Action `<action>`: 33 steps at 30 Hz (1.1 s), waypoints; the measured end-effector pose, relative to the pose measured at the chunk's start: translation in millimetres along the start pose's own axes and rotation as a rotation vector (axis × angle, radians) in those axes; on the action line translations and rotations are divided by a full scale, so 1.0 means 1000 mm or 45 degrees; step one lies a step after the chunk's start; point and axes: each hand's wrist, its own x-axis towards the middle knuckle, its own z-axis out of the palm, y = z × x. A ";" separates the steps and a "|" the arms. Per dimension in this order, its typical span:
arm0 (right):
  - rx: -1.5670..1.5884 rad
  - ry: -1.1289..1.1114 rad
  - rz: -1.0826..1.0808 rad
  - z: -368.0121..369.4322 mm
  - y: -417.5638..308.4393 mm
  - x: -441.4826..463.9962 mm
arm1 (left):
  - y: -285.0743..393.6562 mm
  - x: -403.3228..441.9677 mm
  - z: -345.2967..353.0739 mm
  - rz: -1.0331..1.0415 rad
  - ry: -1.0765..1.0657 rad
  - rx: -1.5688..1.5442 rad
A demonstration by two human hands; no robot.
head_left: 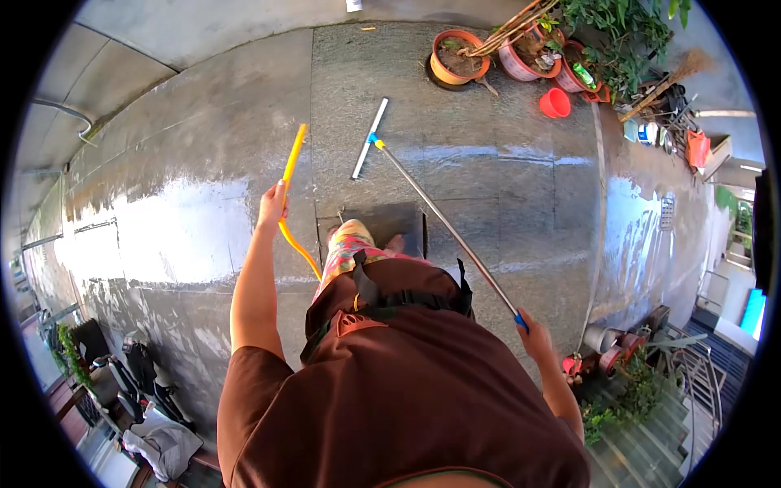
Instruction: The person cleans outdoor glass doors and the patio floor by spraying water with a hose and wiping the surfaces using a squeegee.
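My left hand [273, 205] is closed around a yellow hose [294, 154]. The hose's free end points up and away, while the rest curves down beside my leg. In my right hand [534, 335] is the blue grip end of a long-handled floor squeegee [446, 215]. Its metal pole runs forward and to the left, joined by a yellow and blue fitting to a white bar. That bar lies on or just above the wet concrete floor [455, 122] ahead of me; I cannot tell if it touches. No water shows clearly at the hose's end.
Potted plants in an orange pot [458, 57] and other pots stand at the far right. A red bucket [555, 103] sits near them, with a straw broom [671, 81] beyond. A motorbike [150, 382] is at the left, and plants grow at lower right.
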 end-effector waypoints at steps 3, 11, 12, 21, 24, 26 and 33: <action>-0.004 -0.034 0.057 -0.014 0.001 0.004 | 0.023 0.011 0.064 0.055 -0.059 0.010; 0.073 0.016 -0.074 -0.049 -0.069 0.166 | 0.077 0.077 0.188 0.006 -0.274 -0.126; 0.050 0.027 -0.075 -0.058 -0.075 0.181 | 0.082 0.088 0.201 0.003 -0.281 -0.136; 0.165 -0.114 0.164 -0.156 0.016 0.131 | 0.138 0.155 0.274 0.010 -0.144 0.120; 0.232 -0.062 0.112 -0.182 0.007 0.147 | 0.136 0.174 0.292 -0.040 -0.141 -0.017; 0.310 -0.075 0.048 -0.178 0.011 0.183 | 0.140 0.181 0.300 -0.080 -0.183 -0.102; 0.364 0.089 -0.369 -0.225 -0.051 0.410 | 0.163 0.176 0.327 -0.041 -0.119 -0.120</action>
